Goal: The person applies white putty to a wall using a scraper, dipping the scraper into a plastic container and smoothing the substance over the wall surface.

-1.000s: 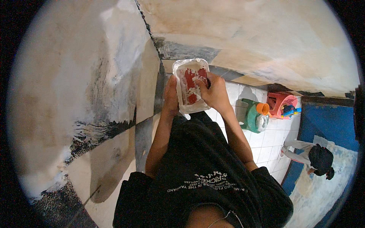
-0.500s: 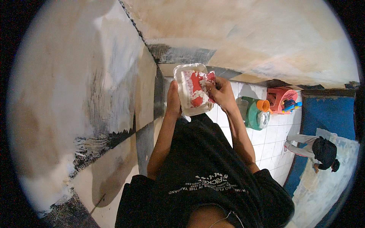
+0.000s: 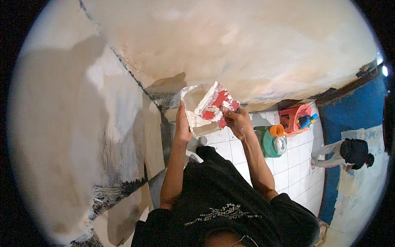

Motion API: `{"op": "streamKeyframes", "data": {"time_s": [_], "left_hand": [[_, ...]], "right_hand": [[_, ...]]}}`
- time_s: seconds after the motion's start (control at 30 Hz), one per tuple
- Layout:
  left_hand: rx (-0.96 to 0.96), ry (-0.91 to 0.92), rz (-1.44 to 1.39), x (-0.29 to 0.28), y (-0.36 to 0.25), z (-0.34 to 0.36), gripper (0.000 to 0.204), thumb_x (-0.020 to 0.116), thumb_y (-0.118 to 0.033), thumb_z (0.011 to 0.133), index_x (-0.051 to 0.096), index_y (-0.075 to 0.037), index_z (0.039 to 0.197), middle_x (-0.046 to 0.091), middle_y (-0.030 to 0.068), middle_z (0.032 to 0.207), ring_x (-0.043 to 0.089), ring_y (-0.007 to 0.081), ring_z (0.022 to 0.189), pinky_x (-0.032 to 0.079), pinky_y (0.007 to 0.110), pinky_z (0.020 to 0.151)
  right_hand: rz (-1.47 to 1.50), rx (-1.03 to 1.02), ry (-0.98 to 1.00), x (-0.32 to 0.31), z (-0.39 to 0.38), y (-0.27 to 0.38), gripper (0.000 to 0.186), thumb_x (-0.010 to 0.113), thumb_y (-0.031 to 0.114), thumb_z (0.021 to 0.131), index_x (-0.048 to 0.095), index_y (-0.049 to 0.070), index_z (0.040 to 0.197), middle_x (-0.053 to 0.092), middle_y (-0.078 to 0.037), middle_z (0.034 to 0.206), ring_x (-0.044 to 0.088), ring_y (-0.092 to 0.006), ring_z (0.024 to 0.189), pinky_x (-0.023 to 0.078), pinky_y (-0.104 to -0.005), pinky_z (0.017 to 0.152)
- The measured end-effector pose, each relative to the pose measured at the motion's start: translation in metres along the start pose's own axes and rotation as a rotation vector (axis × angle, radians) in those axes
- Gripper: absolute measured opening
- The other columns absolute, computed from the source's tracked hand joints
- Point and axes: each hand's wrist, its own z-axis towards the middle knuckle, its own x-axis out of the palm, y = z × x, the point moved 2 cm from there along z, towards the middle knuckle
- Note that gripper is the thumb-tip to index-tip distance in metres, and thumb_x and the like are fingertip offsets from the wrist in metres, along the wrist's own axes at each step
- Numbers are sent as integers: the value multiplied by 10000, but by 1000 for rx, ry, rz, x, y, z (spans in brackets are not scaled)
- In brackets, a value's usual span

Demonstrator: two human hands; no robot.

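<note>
Left side of the view is a bare wall (image 3: 74, 136), pale plaster with a dark, peeling band low down. A corner seam runs down to the floor, and a second pale wall (image 3: 247, 45) fills the top.

Left hand (image 3: 182, 125) is raised in front of the corner, fingers closed around the left edge of a white plastic tub (image 3: 196, 111) — the tub is tilted, open side toward the camera, smeared inside with white paste. It is held up in the air near the wall corner, above the white tiled floor (image 3: 288, 164), not resting on anything.

Just right of the tub, touching its rim, is a red trowel (image 3: 218, 105), blade caked with white paste and angled across the tub's right edge. Right hand (image 3: 238, 123) grips the trowel's lower end, fingers curled shut on it; the handle itself is hidden under the hand.

Below the hands — the person's own black shirt (image 3: 222, 197) with pale print.

Further right on the floor, near the foot of the wall: a green jug (image 3: 269, 144) with an orange funnel (image 3: 277, 130) stuck in its top, then just beside it a red plastic stool (image 3: 294, 117) carrying small blue and orange items, too small to tell.

Far right, by a blue wall section (image 3: 349, 107), another person (image 3: 349, 152) in dark top and light trousers stands well apart from the hands.
</note>
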Motion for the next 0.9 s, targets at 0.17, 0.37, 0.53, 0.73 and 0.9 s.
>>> {"op": "streamKeyframes", "data": {"time_s": [0.17, 0.37, 0.53, 0.73, 0.9], "left_hand": [[18, 95, 25, -4, 3, 20, 539, 385, -449, 977, 422, -35, 1321, 536, 87, 1249, 550, 196, 1103, 431, 346, 960], [60, 73, -107, -64, 10, 17, 585, 376, -494, 963, 404, -48, 1341, 528, 101, 1270, 548, 220, 1129, 440, 360, 957], [54, -180, 39, -78, 9, -27, 606, 359, -511, 960, 398, -43, 1343, 518, 114, 1280, 541, 248, 1140, 440, 373, 961], [83, -168, -47, -103, 23, -56, 639, 365, -534, 950, 369, -46, 1362, 480, 125, 1321, 499, 272, 1186, 411, 389, 990], [-2, -227, -47, -106, 34, -62, 661, 375, -539, 946, 336, -47, 1386, 447, 138, 1355, 463, 283, 1220, 385, 399, 1015]], "right_hand": [[249, -29, -27, -3, 21, -5, 115, 484, 37, 920, 573, 8, 987, 584, -54, 878, 564, -157, 791, 479, -296, 711], [431, -184, -45, -5, 75, -14, 174, 427, 44, 912, 547, -15, 1023, 602, -119, 977, 600, -220, 864, 518, -361, 786], [205, -253, -66, -33, 176, -23, 199, 444, 83, 902, 579, -56, 945, 630, -165, 894, 637, -292, 757, 541, -431, 699], [-397, -445, 139, -28, 244, 61, 253, 461, 91, 896, 512, -125, 1019, 562, -239, 1026, 579, -334, 920, 501, -457, 838], [-456, -485, 245, 25, 140, 199, 306, 380, -10, 915, 386, -210, 1147, 467, -302, 1199, 493, -362, 1120, 449, -455, 996]]}}
